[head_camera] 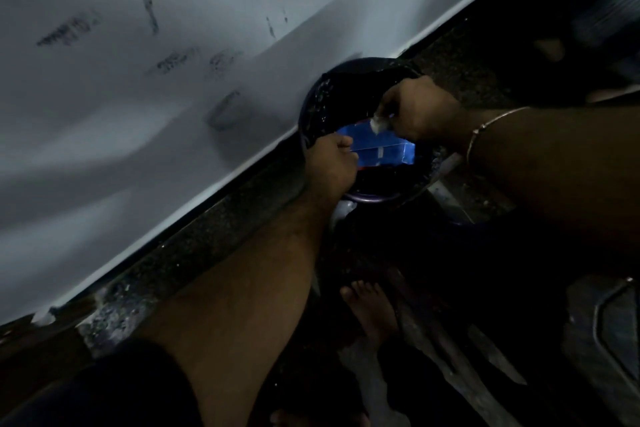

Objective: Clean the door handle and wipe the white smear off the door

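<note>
A pale rag [378, 124] is being pinched by the right hand [420, 111] over the bucket [311, 104], probably for wetting; the rim at nine o'clock is being gripped by the left hand [332, 159], steadying it.

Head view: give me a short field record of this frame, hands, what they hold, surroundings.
setting: dim; pale wall with dark scuff marks, dark speckled floor strip along its base
bucket: dark round bucket on the floor by the wall, wet inside, blue reflection in the water
left hand: left hand over the bucket's near rim, fingers curled; grip on a dark cloth likely, too dark to confirm
right hand: right hand over the bucket, pinching a small whitish item
wrist: thin bangle on the right wrist
feet: bare foot below the bucket
</note>
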